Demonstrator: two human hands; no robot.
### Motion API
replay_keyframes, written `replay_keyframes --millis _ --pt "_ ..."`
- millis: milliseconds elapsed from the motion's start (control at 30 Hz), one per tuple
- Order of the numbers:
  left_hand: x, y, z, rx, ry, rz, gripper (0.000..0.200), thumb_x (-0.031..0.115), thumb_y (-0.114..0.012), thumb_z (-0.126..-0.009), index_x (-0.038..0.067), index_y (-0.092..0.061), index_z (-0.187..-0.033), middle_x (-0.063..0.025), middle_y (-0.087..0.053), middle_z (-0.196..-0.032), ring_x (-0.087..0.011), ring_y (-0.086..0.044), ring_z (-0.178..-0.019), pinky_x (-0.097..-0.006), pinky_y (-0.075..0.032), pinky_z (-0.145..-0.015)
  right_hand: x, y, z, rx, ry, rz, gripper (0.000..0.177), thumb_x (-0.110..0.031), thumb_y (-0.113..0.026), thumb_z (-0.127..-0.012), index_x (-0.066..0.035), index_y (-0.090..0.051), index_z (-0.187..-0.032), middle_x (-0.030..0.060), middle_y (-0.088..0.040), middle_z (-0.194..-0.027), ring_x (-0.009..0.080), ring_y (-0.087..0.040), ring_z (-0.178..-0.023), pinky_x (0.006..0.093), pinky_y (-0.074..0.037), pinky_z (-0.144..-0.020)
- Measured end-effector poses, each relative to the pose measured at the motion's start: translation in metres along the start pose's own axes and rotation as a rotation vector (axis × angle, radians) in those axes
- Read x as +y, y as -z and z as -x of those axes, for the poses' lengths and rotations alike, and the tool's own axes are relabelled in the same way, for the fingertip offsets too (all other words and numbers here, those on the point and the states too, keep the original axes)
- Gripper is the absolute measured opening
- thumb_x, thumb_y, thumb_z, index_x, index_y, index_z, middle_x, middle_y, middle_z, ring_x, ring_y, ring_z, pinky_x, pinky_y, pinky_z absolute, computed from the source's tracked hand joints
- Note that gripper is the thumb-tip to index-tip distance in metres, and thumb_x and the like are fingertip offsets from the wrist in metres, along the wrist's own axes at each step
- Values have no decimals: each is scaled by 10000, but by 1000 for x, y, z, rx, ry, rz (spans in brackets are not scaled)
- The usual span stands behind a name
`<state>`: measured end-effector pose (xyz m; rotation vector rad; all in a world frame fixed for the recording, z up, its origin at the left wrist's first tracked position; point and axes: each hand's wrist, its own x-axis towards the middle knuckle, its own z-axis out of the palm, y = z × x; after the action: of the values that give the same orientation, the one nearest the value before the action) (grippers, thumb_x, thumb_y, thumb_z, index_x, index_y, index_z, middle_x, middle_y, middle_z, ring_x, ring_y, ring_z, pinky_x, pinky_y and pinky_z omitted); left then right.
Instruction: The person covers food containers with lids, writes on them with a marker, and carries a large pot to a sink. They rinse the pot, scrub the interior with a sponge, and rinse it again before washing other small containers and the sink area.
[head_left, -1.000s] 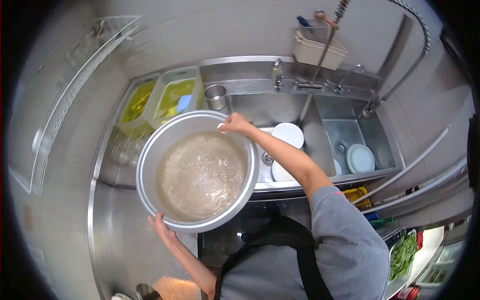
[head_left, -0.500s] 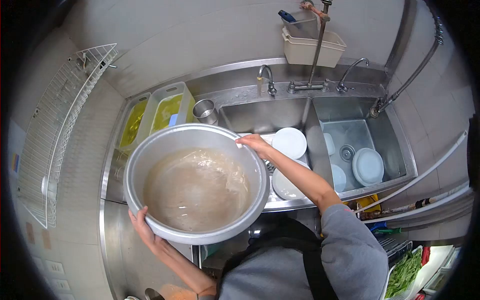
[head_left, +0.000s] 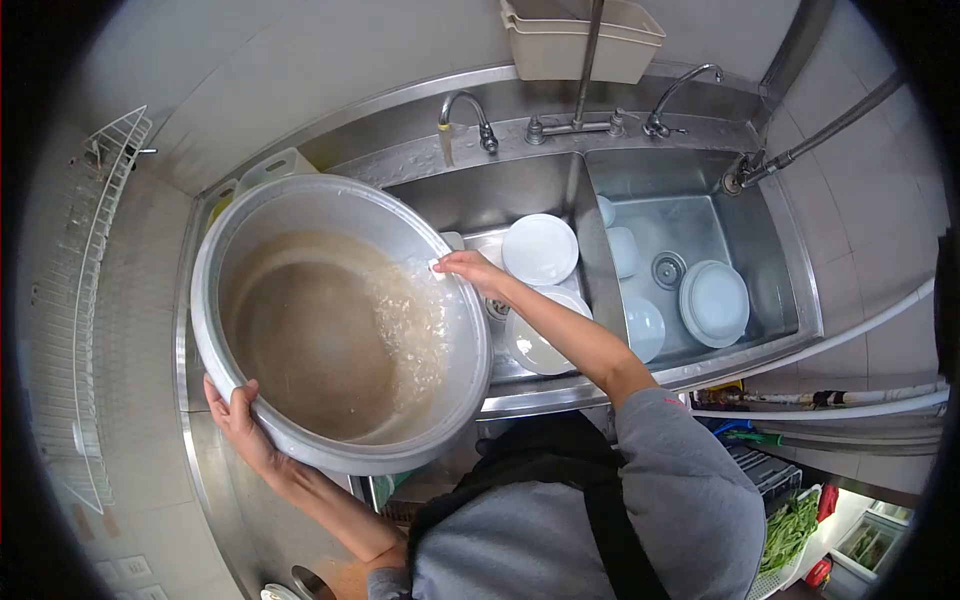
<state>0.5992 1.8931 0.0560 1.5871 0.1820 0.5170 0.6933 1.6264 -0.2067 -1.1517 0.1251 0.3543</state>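
Two bare hands hold a large round basin of grey metal (head_left: 330,185) in the air, tipped toward the right hand's side. The left hand (head_left: 238,420) is closed on the near rim, with its fingers hooked over the rolled edge. The right hand (head_left: 470,270) is closed on the opposite rim, and something small and white at its fingertips is too small to tell.

Inside the basin, cloudy brownish water (head_left: 300,340) sloshes, with white bits on the side of the right hand. I judge the basin stiff but heavy. The weight will shift as the water moves and the wet rim is probably slippery, so two opposite grips on the rim seem the sure place to hold it.

Just below and beyond the right hand lies a stainless steel double sink (head_left: 500,190), with white round plates (head_left: 540,248) in it and a curved chrome tap (head_left: 462,108) above it. Well apart from the left hand, a white wire rack (head_left: 90,250) hangs on the wall.
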Motion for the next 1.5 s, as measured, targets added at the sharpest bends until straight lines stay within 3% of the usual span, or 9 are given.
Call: replay_keyframes --millis 167,333,600,700,867,1000,1267,1367,1500 --pt "10 -22 4 -9 -33 -95 498 4 -507 -638 -11 -454 -1133 -22 -472 -876 -93 -420 -715 -192 -333 -658 32 6 -12 98 107 -72 334 -290 -650 -751 -6 -618 -925 78 -409 -1182 159 -414 -1082 287 -349 -892" --pt "20 -52 4 -120 -74 -115 246 -14 -524 -624 48 -492 -860 30 -434 -716 -48 -391 -645 -181 -306 -591 53 2 -18 78 121 -91 362 -266 -655 -749 19 -586 -962 96 -112 -1370 193 -198 -1267 306 -255 -995" --pt "35 -92 16 -391 -177 -218 166 15 -540 -605 68 -441 -727 46 -361 -669 -39 -334 -606 -177 -253 -557 68 -19 -29 -1 41 -182 312 -297 -634 -764 -45 -621 -948 49 -449 -1125 178 -410 -1091 308 -290 -947" --pt "43 -102 26 -459 -255 -276 149 39 -540 -573 23 -502 -716 -176 -520 -1140 -183 -429 -1115 -339 -118 -992 75 -21 -41 -64 -36 -83 267 -287 -620 -771 -81 -641 -939 53 -456 -1155 189 -398 -1117 320 -286 -956" --pt "54 -115 43 -550 -480 -462 139 65 -524 -572 35 -499 -706 -184 -523 -1157 -263 -351 -1235 -432 51 -1029 72 -40 -50 -180 46 -42 256 -291 -580 -797 -104 -645 -960 50 -437 -1213 201 -353 -1177 350 -248 -984" --pt "60 -123 55 -582 -555 -540 154 62 -517 -561 42 -502 -713 -130 -559 -1135 -258 -365 -1224 -431 28 -1034 54 -55 -50 -275 -34 -123 297 -306 -546 -820 -111 -619 -1033 67 -421 -1261 246 -255 -1251 364 -174 -1028" --pt "60 -111 38 -472 -497 -423 161 53 -528 -567 19 -507 -723 -217 -517 -1152 -271 -366 -1224 -436 70 -1031 29 -40 -51 -249 -18 -48 290 -297 -539 -830 -94 -612 -1023 47 -513 -1166 151 -406 -1127 325 -265 -967" --pt "48 -91 14 -328 -221 -261 135 13 -526 -625 37 -492 -754 28 -434 -681 -49 -380 -640 -186 -283 -578 2 9 -46 -270 47 70 287 -281 -553 -815 -85 -615 -1016 52 -572 -1063 149 -475 -1030 316 -329 -912" --pt "6 -77 -8 -155 -75 -51 165 0 -551 -619 65 -485 -756 33 -430 -692 -59 -381 -641 -195 -294 -600 -21 113 -125 745 358 302 211 -226 -634 -745 -32 -564 -787 80 -600 -757 164 -553 -694 302 -439 -650"
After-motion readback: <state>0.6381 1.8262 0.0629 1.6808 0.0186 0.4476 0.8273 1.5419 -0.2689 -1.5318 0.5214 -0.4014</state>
